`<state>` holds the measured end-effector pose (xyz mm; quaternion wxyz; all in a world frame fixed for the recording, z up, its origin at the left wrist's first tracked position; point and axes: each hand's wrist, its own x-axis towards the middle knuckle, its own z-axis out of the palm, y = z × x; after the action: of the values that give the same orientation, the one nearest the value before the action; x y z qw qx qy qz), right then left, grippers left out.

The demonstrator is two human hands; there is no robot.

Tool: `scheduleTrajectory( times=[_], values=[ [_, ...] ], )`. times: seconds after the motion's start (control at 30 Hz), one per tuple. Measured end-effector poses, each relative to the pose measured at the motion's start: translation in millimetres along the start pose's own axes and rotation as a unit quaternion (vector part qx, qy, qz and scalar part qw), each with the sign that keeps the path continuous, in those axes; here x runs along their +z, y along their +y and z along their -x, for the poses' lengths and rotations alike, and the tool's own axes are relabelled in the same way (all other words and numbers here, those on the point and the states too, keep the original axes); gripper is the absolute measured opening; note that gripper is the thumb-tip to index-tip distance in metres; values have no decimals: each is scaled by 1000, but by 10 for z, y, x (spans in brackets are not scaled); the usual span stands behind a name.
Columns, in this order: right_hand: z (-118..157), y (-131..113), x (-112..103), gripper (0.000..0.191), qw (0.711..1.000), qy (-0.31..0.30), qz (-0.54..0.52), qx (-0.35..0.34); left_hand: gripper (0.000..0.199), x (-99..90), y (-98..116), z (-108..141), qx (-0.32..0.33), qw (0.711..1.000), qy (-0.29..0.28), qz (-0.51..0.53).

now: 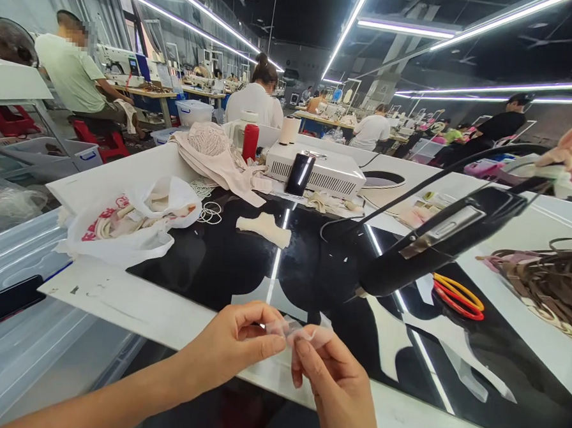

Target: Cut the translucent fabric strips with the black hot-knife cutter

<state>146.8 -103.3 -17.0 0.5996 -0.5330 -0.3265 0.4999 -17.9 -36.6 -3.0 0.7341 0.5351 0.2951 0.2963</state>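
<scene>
My left hand (248,340) and my right hand (323,366) meet over the table's front edge, each pinching a thin translucent sheet (303,330) between thumb and fingers. Just beyond them, a pale curved piece (270,293) lies on the black glossy surface (202,261). Farther back is a cream fabric piece (265,228). To the right lie a cream curved piece (389,337) and a white curved piece (456,341). A black handheld tool (423,247) slants above the right part of the surface, its tip near the cream curved piece.
A plastic bag (136,225) of fabric strips sits left. Behind are beige garments (212,153), a red bottle (250,142), a phone (300,174) and a white box (317,168). Orange and red scissors handles (458,298) lie right. Another person's hand (565,149) is at upper right.
</scene>
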Motion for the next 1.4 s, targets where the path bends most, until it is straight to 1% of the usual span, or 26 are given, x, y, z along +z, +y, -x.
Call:
scheduleTrajectory(
  times=[0.07, 0.1, 0.17, 0.2, 0.23, 0.27, 0.33, 0.43, 0.5, 0.57, 0.63, 0.7, 0.77, 0.83, 0.9, 0.97, 1.0, 1.1, 1.17, 1.23, 1.3, 1.4],
  values=[
    [-19, 1, -43, 30, 998, 36, 50, -19, 26, -20, 36, 8, -4, 1000, -1, -16],
    [-32, -6, -67, 32, 993, 71, 80, -40, 24, -39, 59, 10, -16, 1000, -7, -24],
    [-57, -25, -104, 39, 976, 141, 138, -95, 22, -79, 111, 9, -46, 998, -31, -36],
    [-66, -30, -110, 41, 966, 160, 162, -124, 21, -96, 136, 5, -62, 996, -47, -41],
    [-70, -29, -106, 41, 958, 163, 182, -150, 20, -110, 160, -1, -76, 994, -64, -44],
    [-70, -20, -92, 40, 954, 150, 199, -168, 18, -120, 181, -12, -89, 992, -78, -46],
    [-61, 18, -44, 38, 955, 96, 217, -180, 17, -135, 212, -44, -102, 989, -96, -46],
    [-63, 79, 19, 38, 962, 16, 226, -152, 15, -164, 235, -118, -99, 989, -97, -52],
    [-97, 84, 23, 34, 966, -22, 220, -133, 14, -201, 235, -176, -95, 989, -90, -68],
    [-156, 59, -2, 28, 968, -41, 218, -119, 14, -250, 221, -234, -92, 989, -76, -88],
    [-231, 25, -40, 24, 964, -42, 237, -109, 15, -303, 194, -289, -88, 988, -55, -111],
    [-314, 6, -77, 22, 953, -37, 279, -114, 16, -350, 162, -333, -82, 987, -27, -137],
    [-399, 11, -105, 19, 934, -33, 326, -140, 16, -381, 135, -362, -63, 980, 7, -190],
    [-481, 31, -120, 17, 911, -33, 366, -185, 14, -393, 122, -374, -23, 958, 47, -283],
    [-552, 57, -125, 18, 885, -43, 400, -234, 8, -391, 120, -376, 19, 919, 74, -387],
    [-603, 82, -123, 21, 857, -51, 433, -275, 5, -386, 116, -377, 46, 876, 80, -473],
    [-620, 92, -121, 22, 841, -51, 453, -290, 8, -384, 111, -379, 56, 857, 76, -506],
    [-645, 121, -112, 24, 791, -41, 516, -326, 16, -395, 77, -387, 80, 815, 67, -570],
    [-651, 138, -105, 25, 759, -36, 550, -346, 16, -411, 46, -394, 91, 796, 67, -595],
    [-656, 152, -98, 26, 737, -33, 572, -358, 15, -429, 18, -399, 95, 780, 64, -615],
    [-664, 162, -91, 26, 724, -35, 585, -363, 14, -442, -1, -401, 99, 769, 59, -628],
    [-674, 164, -88, 26, 715, -39, 593, -369, 13, -451, -16, -404, 101, 763, 55, -636]
  ],
)
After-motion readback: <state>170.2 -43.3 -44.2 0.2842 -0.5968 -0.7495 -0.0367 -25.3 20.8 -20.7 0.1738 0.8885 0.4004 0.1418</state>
